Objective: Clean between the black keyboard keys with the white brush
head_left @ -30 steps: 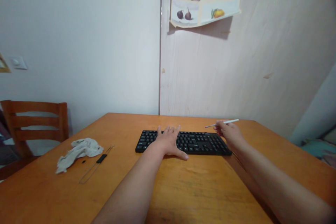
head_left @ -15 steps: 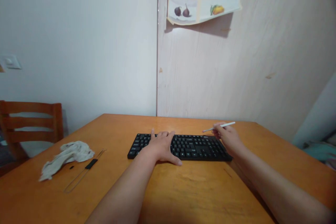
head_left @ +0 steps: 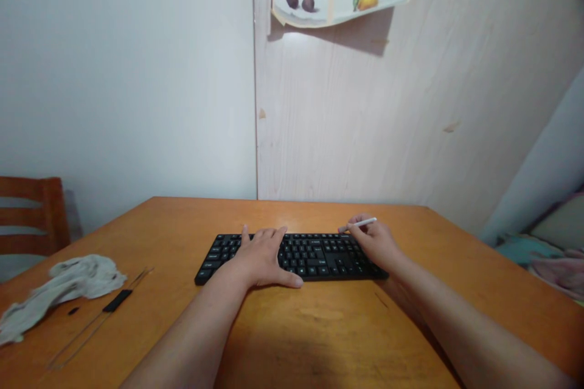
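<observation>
The left hand [head_left: 260, 258] hides part of the keyboard [head_left: 319, 257], and the right hand [head_left: 374, 244] covers one end of the pen [head_left: 364, 222]. Left of the left hand, a black speck [head_left: 73, 310] is too small to tell; the cloth [head_left: 59, 292] runs off the edge.

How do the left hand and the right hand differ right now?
The left hand lies flat with its fingers spread over the left half of the black keyboard, while the right hand curls over the keyboard's right end. The left hand holds nothing, while the right hand pinches a thin white stick. Both hands are bare and palm down over the same keyboard.
</observation>
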Motion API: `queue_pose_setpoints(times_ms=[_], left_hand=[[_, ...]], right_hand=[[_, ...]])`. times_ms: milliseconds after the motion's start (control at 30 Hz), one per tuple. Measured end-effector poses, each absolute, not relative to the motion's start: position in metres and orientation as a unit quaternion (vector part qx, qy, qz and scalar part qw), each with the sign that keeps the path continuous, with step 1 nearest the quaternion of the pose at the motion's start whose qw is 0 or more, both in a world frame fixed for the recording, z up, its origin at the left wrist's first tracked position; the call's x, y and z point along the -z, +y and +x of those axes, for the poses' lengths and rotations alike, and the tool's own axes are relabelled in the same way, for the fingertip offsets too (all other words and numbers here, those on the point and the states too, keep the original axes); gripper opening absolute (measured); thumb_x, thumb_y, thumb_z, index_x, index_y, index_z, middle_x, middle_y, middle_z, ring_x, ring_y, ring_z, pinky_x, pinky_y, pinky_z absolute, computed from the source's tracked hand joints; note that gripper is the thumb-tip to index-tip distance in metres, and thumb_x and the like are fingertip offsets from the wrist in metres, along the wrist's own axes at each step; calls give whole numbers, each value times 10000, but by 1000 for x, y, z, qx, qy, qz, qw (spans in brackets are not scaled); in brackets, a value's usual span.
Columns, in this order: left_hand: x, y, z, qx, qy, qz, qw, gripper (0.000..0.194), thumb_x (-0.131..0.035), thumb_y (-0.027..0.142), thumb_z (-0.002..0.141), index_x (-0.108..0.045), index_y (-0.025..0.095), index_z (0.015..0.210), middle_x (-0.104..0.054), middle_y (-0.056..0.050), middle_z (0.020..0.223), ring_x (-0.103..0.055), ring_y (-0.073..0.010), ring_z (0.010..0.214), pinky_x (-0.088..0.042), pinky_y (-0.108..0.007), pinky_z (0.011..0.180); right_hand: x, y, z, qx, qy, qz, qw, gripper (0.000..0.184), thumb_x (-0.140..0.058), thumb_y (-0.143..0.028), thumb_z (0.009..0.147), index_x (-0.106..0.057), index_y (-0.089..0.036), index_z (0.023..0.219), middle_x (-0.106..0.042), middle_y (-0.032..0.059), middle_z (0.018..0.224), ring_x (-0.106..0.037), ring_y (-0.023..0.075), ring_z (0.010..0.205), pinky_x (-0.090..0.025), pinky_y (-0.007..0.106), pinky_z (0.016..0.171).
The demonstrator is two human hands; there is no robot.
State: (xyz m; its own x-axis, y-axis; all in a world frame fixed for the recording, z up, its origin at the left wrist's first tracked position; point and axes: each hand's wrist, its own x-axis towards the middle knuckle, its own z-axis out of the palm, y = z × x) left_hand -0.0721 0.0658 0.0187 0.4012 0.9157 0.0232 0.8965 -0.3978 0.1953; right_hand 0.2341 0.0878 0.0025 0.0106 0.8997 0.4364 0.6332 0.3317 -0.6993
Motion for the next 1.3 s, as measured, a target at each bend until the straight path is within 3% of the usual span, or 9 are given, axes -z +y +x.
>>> queue_pose_setpoints(times_ms=[267,500,633,767,900,1033,1300], left_hand=[[-16,67,-73,-62,547,832,71,1325,-562,914,485,-220,219,1561,-368,-175,1554,-272,-441,1434,89,-676,1138],[-13,70,-74,-64,541,835,73,1331,-563,920,478,-217,229,1563,-345,-169,1568,-267,-443,1434,103,-689,1125],[-12,70,-74,-72,539,836,72,1344,-557,936,461,-230,236,1559,-350,-165,1566,-275,-435,1429,114,-694,1119],[-13,70,-74,-70,537,838,75,1359,-548,945,456,-218,229,1563,-348,-164,1567,-270,-438,1429,99,-708,1113],[-14,69,-73,-64,541,835,71,1353,-539,951,456,-229,235,1561,-363,-162,1559,-279,-432,1428,69,-663,1143],[-15,69,-72,-62,546,833,68,1328,-550,937,467,-234,250,1559,-356,-152,1565,-275,-425,1434,46,-634,1157],[-14,69,-72,-66,543,834,71,1320,-559,922,473,-252,224,1551,-359,-166,1562,-288,-415,1430,61,-634,1157]], right_hand=[[-3,86,236,-92,-722,-576,371,227,-504,-386,899,-601,-230,764,-693,23,736,-635,201,706,-408,290,648],[-7,83,236,-79,-691,-589,410,225,-474,-403,925,-562,-238,799,-714,20,722,-655,208,723,-411,290,655],[-5,83,233,-80,-717,-580,379,236,-477,-400,917,-588,-232,794,-715,31,786,-652,206,747,-410,291,659],[-8,83,236,-74,-728,-578,360,237,-475,-376,905,-563,-232,738,-660,15,692,-611,194,676,-391,286,620],[-12,81,239,-80,-715,-582,380,238,-448,-361,920,-533,-238,736,-680,13,663,-620,198,671,-394,287,619],[-10,81,235,-85,-699,-583,405,206,-484,-381,916,-573,-239,797,-735,32,770,-656,209,726,-416,292,653],[-6,84,235,-78,-730,-578,357,219,-485,-381,901,-589,-231,780,-674,26,732,-621,198,705,-407,284,643]])
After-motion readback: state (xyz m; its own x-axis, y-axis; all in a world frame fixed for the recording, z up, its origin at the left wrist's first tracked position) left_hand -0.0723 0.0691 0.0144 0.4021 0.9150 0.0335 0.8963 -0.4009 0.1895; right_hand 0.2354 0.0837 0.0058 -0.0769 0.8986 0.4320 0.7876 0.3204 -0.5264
